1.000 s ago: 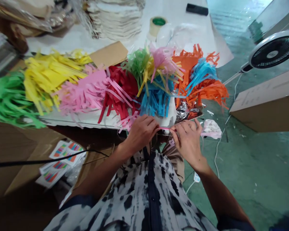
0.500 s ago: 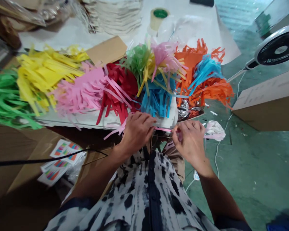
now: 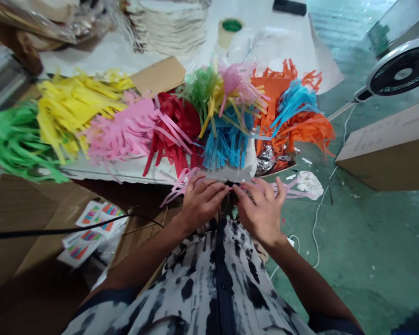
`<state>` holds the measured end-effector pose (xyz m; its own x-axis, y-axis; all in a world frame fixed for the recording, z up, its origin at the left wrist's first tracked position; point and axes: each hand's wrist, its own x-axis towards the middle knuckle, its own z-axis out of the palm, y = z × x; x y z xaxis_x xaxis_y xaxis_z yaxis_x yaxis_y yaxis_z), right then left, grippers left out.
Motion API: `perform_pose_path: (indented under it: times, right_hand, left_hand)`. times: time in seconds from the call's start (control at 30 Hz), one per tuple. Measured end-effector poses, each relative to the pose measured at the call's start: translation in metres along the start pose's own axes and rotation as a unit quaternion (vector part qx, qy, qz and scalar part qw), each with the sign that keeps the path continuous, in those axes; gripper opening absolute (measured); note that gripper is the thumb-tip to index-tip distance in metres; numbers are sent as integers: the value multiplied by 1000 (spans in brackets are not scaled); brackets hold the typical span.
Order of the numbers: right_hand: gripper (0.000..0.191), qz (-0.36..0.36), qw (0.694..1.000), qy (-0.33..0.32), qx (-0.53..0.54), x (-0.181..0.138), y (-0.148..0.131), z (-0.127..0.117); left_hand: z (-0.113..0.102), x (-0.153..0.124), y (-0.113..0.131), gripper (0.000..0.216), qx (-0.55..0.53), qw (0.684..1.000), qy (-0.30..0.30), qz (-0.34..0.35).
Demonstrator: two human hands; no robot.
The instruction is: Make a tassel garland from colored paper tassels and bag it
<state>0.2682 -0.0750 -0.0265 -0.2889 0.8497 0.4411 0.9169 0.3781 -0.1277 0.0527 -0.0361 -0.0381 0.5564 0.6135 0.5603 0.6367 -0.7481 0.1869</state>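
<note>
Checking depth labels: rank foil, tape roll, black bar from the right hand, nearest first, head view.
1. Foil, just ahead of the right hand.
2. Tape roll, far ahead, slightly left.
3. Black bar, farthest, at the view's top edge.

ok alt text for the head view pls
Seen from above, the left hand and right hand pinch a pink fringed paper strip at the edge of a table. Behind them lie fringed paper piles in green, yellow, pink, red, blue and orange; a white fan stands at right.

White table (image 3: 254, 16) carries fringed paper bundles (image 3: 125, 130), a tape roll (image 3: 230, 30), a cardboard piece (image 3: 158, 77) and stacked white sheets (image 3: 171, 28)
</note>
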Motion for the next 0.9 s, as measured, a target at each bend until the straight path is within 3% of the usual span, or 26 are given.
perform_pose_path:
  times: [0.17, 0.23, 0.3, 0.37, 0.47, 0.53, 0.63, 0.7, 0.77, 0.83, 0.9]
  right_hand:
    - [24, -41, 997, 66, 7, -4, -9, 5]
    - [24, -54, 995, 89, 8, -3, -7, 0]
    - [26, -67, 992, 110, 7, -2, -5, -10]
    - [28, -79, 988, 133, 6, -1, -4, -19]
    - [30, -89, 982, 168, 6, 0, -4, -30]
    - [31, -88, 980, 180, 8, 0, -6, -35]
    - [31, -69, 979, 189, 18, 0, -12, -38]
    - [25, -46, 979, 194, 43, 2, -17, -38]
    - [16, -7, 978, 179, 110, 6, -21, -39]
    - [6, 55, 964, 139, 221, 13, -24, -40]
    - [7, 120, 929, 89, 339, 20, -25, -41]
  left_hand:
    - [-2, -6, 13, 22, -25, 999, 23, -26]
    - [-10, -5, 23, 22, -77, 995, 14, -69]
    - [-19, -2, 33, 21, -169, 973, 6, -156]
    - [-27, 2, 41, 20, -301, 910, 3, -284]
    - [-34, 6, 44, 27, -509, 738, -40, -441]
    - [-36, 7, 42, 30, -594, 641, -81, -479]
    - [-35, 5, 40, 32, -646, 570, -100, -498]
    - [-34, 5, 40, 32, -661, 549, -105, -501]
    - [-34, 7, 40, 30, -664, 553, -100, -494]
    - [-35, 13, 39, 28, -653, 587, -76, -472]
    - [-37, 19, 36, 26, -642, 630, -39, -435]
